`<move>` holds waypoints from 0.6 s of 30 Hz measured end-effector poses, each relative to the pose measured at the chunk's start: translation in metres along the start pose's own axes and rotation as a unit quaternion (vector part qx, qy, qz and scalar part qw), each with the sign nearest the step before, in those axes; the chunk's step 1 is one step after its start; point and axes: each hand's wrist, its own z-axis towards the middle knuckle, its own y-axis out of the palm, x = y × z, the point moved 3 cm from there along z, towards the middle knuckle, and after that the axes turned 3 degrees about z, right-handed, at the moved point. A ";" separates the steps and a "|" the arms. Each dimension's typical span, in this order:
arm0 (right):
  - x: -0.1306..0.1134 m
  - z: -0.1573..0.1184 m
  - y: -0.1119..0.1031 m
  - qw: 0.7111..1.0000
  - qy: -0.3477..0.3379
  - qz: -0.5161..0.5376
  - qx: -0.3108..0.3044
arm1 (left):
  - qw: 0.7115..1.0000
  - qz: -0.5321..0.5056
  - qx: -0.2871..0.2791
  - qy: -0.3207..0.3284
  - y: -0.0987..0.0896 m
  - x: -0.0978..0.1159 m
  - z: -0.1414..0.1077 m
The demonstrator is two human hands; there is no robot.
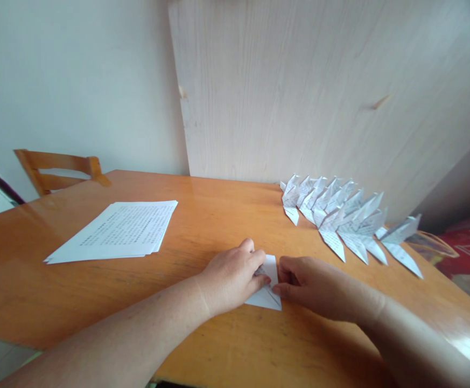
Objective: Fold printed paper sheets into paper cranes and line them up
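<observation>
A partly folded sheet of paper point(266, 300), white with creases, lies flat on the table between my two hands. Over its left part rests my left hand point(237, 277), fingers curled and thumb pressing on the paper, hiding much of it. My right hand point(309, 285) is closed at the paper's right edge, thumb and bent fingers meeting the edge there. Several folded paper pieces point(331, 207) with printed text and upright points stand in rows beyond my right hand. One more folded paper piece point(404, 253) sits a little apart at their right end.
A stack of printed sheets point(125, 229) lies on the left of the wooden table point(202, 215). Behind the table are a pale wooden panel point(299, 97) and a wall. A wooden chair point(63, 164) stands at the far left; red material point(469, 248) shows past the right edge.
</observation>
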 end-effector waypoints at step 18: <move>-0.004 -0.004 -0.004 1.000 -0.005 -0.018 -0.007 | 1.000 -0.021 -0.006 -0.009 -0.001 -0.001 -0.001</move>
